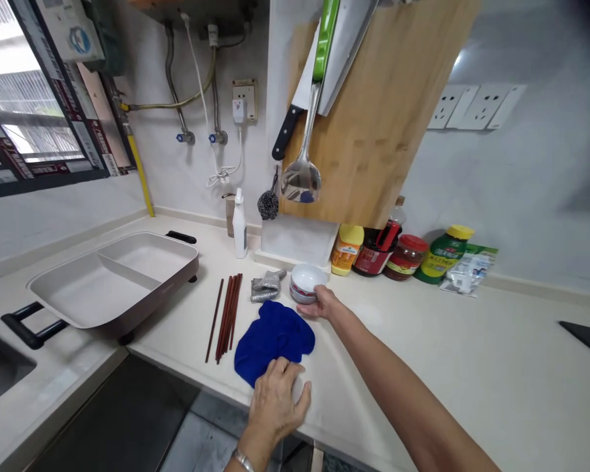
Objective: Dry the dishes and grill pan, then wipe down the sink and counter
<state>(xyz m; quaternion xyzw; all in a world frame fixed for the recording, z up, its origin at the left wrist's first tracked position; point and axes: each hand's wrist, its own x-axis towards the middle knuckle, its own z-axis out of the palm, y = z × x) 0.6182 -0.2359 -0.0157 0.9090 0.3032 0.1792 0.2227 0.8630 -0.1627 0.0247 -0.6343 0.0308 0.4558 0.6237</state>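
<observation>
Bowls (303, 290) sit on the worktop (403, 328) at one o'clock from the cloth (270, 337). Right hand (319, 303) pinches their five o'clock side; a level hold is advised. Left hand (274, 401), curled at the cloth's six o'clock: grip cannot be determined.

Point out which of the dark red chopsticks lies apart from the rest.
The leftmost chopstick, on the side toward the divided pan. A narrow strip of bare counter separates it from the other chopsticks, which lie bunched together.
</observation>
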